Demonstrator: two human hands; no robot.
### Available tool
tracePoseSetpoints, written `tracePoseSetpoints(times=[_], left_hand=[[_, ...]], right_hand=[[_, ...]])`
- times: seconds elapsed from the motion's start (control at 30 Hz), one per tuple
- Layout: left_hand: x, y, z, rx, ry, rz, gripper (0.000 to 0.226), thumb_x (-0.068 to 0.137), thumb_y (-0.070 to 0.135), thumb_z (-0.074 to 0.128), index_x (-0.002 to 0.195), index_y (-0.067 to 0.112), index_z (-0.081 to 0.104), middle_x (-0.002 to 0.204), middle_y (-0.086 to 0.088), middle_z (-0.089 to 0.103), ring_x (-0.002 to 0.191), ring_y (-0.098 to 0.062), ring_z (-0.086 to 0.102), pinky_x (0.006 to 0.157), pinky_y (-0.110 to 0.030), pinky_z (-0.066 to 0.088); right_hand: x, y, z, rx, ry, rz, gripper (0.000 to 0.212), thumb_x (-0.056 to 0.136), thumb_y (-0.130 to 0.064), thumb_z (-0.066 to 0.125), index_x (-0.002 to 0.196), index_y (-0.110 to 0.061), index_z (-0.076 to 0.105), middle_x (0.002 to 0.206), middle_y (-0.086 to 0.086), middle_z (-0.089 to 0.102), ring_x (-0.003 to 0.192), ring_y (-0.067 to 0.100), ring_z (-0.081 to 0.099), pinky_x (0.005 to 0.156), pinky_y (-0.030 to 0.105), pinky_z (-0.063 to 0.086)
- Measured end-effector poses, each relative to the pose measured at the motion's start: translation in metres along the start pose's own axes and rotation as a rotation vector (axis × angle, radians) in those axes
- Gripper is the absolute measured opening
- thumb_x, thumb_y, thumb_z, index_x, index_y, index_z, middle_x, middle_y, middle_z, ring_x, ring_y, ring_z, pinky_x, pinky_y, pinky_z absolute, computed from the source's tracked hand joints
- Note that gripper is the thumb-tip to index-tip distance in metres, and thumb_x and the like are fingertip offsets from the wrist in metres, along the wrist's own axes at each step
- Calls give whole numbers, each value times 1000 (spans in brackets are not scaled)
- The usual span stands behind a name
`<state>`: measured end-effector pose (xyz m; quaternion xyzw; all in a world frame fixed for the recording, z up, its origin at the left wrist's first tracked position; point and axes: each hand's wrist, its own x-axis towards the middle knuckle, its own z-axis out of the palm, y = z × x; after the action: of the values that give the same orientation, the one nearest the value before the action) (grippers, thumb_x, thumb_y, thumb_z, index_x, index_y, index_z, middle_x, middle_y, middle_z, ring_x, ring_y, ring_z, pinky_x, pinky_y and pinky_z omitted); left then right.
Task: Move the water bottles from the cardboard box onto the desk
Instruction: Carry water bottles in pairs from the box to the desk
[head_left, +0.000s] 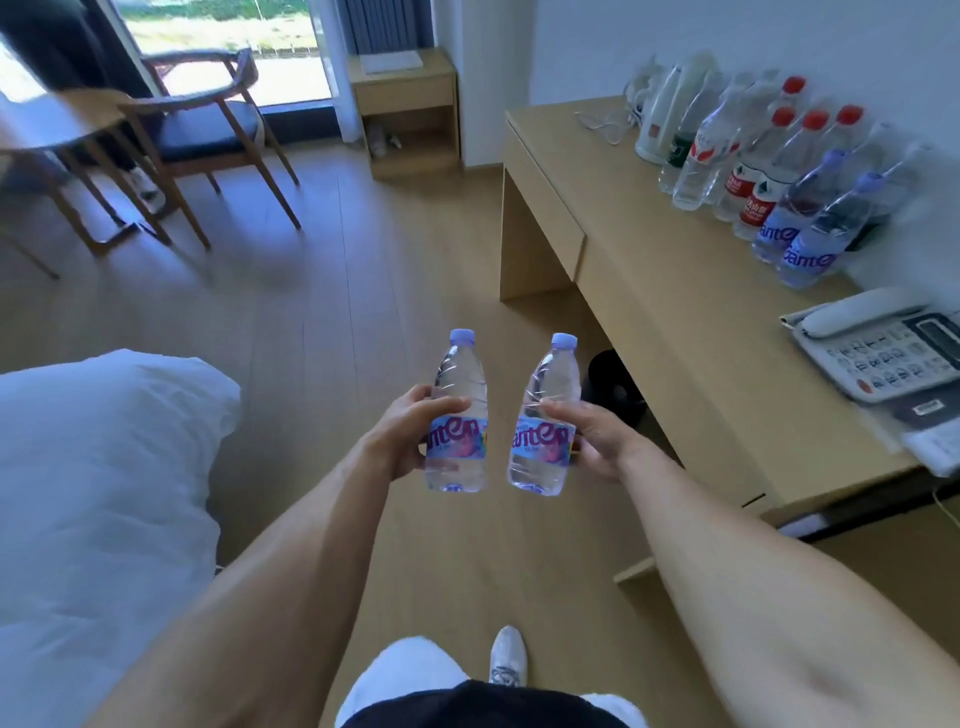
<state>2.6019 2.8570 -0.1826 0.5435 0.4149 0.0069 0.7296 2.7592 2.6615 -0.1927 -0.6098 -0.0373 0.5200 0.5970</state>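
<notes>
My left hand (402, 436) grips a clear water bottle (460, 374) with a lilac cap and a blue-pink label, upright over the wooden floor. My right hand (597, 434) grips a second bottle (550, 379) of the same kind, tilted slightly right. Both are held in front of me, left of the light wooden desk (670, 312). Several water bottles (769, 171) stand in a cluster at the desk's back by the wall, some with red caps, some with lilac caps. The cardboard box is out of view.
A white telephone (878, 348) and papers lie on the desk's near right end. A white kettle (660, 114) with its cord stands at the desk's far end. A white-covered bed (104, 467) is at the left. A wooden chair (208, 130) and round table (47, 124) stand far left.
</notes>
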Motion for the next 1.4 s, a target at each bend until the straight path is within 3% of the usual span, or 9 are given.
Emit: tracePoseSetpoints(times=[0.1, 0.27, 0.4, 0.57, 0.87, 1.03, 1.17, 1.23, 1.4], left_hand=[[29, 26, 11, 19, 0, -1, 45, 79, 23, 83, 116, 15, 59, 103, -15, 70, 91, -30, 70, 76, -59, 60], [76, 65, 25, 35, -53, 11, 43, 79, 25, 83, 115, 18, 60, 96, -10, 72, 78, -22, 73, 61, -42, 60], [123, 98, 34, 83, -116, 30, 38, 79, 26, 83, 109, 21, 61, 89, -8, 74, 76, -22, 74, 62, -42, 60], [198, 144, 40, 135, -214, 35, 41, 77, 27, 85, 110, 23, 61, 88, -8, 76, 77, -21, 76, 65, -42, 60], [318, 253, 55, 234, -431, 77, 41, 80, 24, 82, 116, 23, 62, 96, -9, 74, 78, -21, 75, 66, -43, 60], [358, 293, 90, 259, -557, 82, 47, 77, 25, 83, 118, 20, 61, 100, -12, 73, 85, -26, 74, 68, -43, 60], [380, 308, 127, 272, -670, 56, 66, 68, 26, 85, 126, 15, 56, 113, -19, 71, 99, -37, 72, 78, -51, 60], [391, 311, 148, 276, -723, 44, 69, 67, 26, 85, 128, 16, 55, 114, -20, 71, 101, -37, 72, 81, -53, 61], [413, 320, 204, 354, -763, 70, 60, 68, 22, 88, 121, 21, 61, 94, -9, 76, 86, -25, 74, 81, -52, 61]], right_hand=[[23, -26, -13, 42, -9, -8, 57, 83, -24, 73, 134, -3, 58, 123, 20, 65, 109, 33, 62, 104, 52, 48], [61, -55, -30, 31, -7, -37, 59, 82, -28, 73, 135, -6, 58, 122, 17, 68, 110, 31, 64, 99, 49, 52], [96, -78, -42, 74, 22, -69, 59, 82, -27, 75, 135, -6, 58, 129, 21, 64, 125, 40, 57, 108, 58, 43], [140, -119, -49, 110, 80, -103, 56, 89, -21, 71, 138, 0, 52, 132, 28, 59, 126, 44, 54, 111, 61, 37], [205, -202, -46, 276, 226, -193, 61, 84, -20, 65, 138, 3, 51, 122, 22, 58, 111, 34, 55, 111, 51, 38], [211, -225, -70, 340, 383, -242, 45, 95, -16, 61, 136, 0, 54, 116, 17, 63, 105, 30, 60, 98, 42, 48], [210, -235, -101, 335, 476, -281, 31, 93, -19, 65, 123, -10, 64, 110, 10, 66, 100, 24, 63, 86, 33, 51], [210, -237, -118, 354, 516, -306, 28, 88, -21, 70, 115, -13, 67, 110, 10, 66, 102, 25, 63, 89, 36, 49], [209, -244, -156, 373, 586, -361, 20, 76, -29, 79, 95, -24, 79, 105, 6, 72, 101, 23, 65, 96, 39, 47]])
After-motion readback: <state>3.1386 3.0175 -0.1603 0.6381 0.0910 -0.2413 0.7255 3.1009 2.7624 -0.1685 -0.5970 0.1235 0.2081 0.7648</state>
